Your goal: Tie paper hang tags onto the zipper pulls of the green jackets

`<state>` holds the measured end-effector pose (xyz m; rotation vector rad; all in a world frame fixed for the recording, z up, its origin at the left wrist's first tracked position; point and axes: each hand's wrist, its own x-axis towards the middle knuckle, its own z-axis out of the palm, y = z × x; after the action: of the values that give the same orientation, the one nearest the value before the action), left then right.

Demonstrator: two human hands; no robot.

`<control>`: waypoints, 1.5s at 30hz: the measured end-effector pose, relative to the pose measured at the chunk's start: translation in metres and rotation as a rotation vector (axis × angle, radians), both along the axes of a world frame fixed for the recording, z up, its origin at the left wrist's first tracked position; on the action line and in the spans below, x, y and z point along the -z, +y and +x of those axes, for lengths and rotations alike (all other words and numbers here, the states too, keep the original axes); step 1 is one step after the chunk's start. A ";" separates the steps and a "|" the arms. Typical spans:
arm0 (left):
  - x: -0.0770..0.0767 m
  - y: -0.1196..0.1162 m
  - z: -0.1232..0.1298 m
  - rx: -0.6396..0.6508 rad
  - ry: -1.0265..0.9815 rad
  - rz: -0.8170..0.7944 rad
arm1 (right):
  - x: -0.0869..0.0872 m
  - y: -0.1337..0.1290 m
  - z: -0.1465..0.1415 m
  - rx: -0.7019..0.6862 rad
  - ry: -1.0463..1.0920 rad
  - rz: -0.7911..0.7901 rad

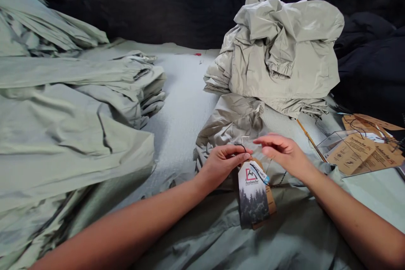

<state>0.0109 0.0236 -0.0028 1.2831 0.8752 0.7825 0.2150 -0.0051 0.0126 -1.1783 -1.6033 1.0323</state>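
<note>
My left hand (pixel 225 161) pinches a thin black tag string (pixel 242 147) between thumb and fingertips. Below the fingertips hangs a white hang tag (pixel 254 192) printed with a mountain logo and dark trees, with a brown card tag (pixel 271 202) partly behind it. A small white and blue label (pixel 260 173) lies across the upper part of the tags. Just right of the string is my right hand (pixel 284 154), fingers stretched out and thumb apart, with nothing visible in it. Beneath both hands spreads a grey-green garment (pixel 221 219), whose small white neck label (pixel 245 139) shows.
Folded grey-green garments (pixel 63 122) are piled at the left. A stack of similar garments (pixel 284 50) stands at the back right. Several brown tags (pixel 351 152) lie in a clear tray (pixel 367 171) at the right, near an orange-yellow stick (pixel 310 139). Dark piled fabric (pixel 152 8) lines the back.
</note>
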 end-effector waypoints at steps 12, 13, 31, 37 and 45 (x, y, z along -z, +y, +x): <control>-0.017 0.019 -0.016 0.228 0.433 0.632 | 0.012 0.004 -0.010 0.093 0.134 -0.265; -0.020 0.028 -0.018 0.229 0.514 0.701 | 0.012 0.009 -0.006 0.092 0.104 -0.303; 0.000 0.057 -0.019 0.206 0.569 0.621 | 0.023 0.033 -0.011 -0.146 -0.470 0.149; 0.001 0.038 -0.013 0.344 0.644 0.610 | 0.012 0.024 -0.004 -0.042 -0.627 -0.111; -0.003 0.043 -0.003 0.269 1.058 0.760 | 0.013 0.028 -0.010 0.073 -0.612 -0.136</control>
<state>0.0075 0.0662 0.0005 2.5326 1.2203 0.1394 0.2054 0.0225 -0.0007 -1.7499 -1.9491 0.7799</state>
